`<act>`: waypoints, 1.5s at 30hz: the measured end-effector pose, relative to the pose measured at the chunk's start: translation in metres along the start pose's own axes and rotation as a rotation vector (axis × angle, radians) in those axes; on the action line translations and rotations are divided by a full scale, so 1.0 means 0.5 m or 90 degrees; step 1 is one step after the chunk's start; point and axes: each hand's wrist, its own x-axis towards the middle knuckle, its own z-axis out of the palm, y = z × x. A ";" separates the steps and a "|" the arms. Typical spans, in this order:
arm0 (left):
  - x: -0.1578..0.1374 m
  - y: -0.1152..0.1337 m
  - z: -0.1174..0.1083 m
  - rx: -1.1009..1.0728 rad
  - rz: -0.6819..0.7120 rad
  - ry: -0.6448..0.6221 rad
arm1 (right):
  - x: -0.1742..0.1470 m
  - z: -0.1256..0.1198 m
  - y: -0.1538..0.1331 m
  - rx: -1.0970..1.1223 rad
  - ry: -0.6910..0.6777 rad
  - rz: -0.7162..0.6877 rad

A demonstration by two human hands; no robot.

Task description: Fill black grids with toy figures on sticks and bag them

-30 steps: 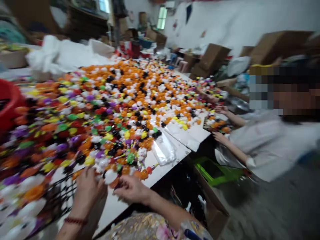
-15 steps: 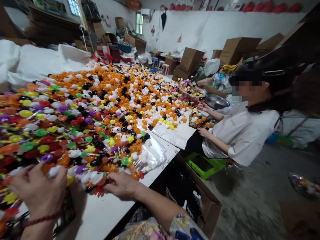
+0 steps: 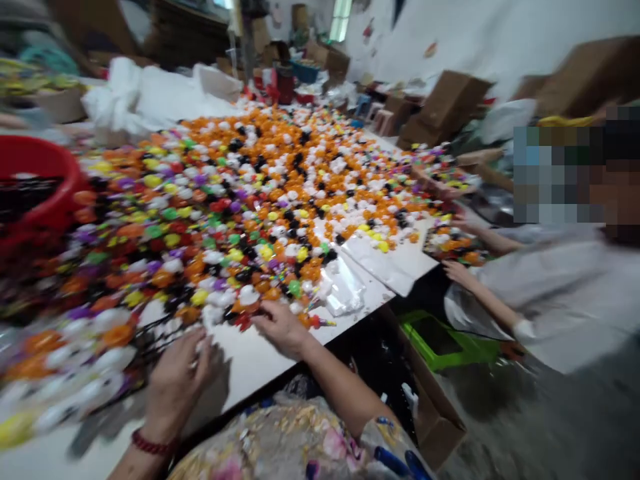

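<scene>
A large heap of small plastic figures in orange, white, black, yellow, green and purple covers the white table. My left hand, with a red beaded bracelet at the wrist, is curled beside a black lattice-like holder at the heap's near edge; blur hides what its fingers hold. My right hand has its fingers closed at the heap's front edge, by a white-and-orange figure with a red part below. At lower left lies a row of white and orange figures, blurred.
Clear plastic bags lie right of the heap. A red tub stands at left. Across the table corner a co-worker's hands are at a tray of figures. A green stool and an open carton are below the edge.
The view has swung left, bringing the red tub and the row of figures into sight. My left hand has come closer to my right hand, which stays at the heap's edge.
</scene>
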 end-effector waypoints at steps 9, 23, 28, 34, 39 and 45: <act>-0.139 -0.035 -0.018 0.156 -0.137 -0.042 | 0.022 0.114 0.003 0.155 -0.157 -0.049; -0.190 -0.061 0.018 0.200 -0.167 0.003 | 0.025 0.227 -0.015 0.143 -0.169 -0.062; -0.190 -0.061 0.023 0.194 -0.168 -0.006 | 0.040 0.292 -0.029 0.219 -0.198 -0.036; -0.186 -0.059 0.018 0.198 -0.142 0.002 | 0.055 0.313 -0.036 0.067 -0.205 -0.130; -0.184 -0.060 0.016 0.195 -0.135 0.010 | 0.072 0.296 -0.050 -0.060 -0.267 -0.152; -0.186 -0.062 0.011 0.166 -0.119 0.015 | 0.071 0.277 -0.083 -0.184 -0.321 -0.134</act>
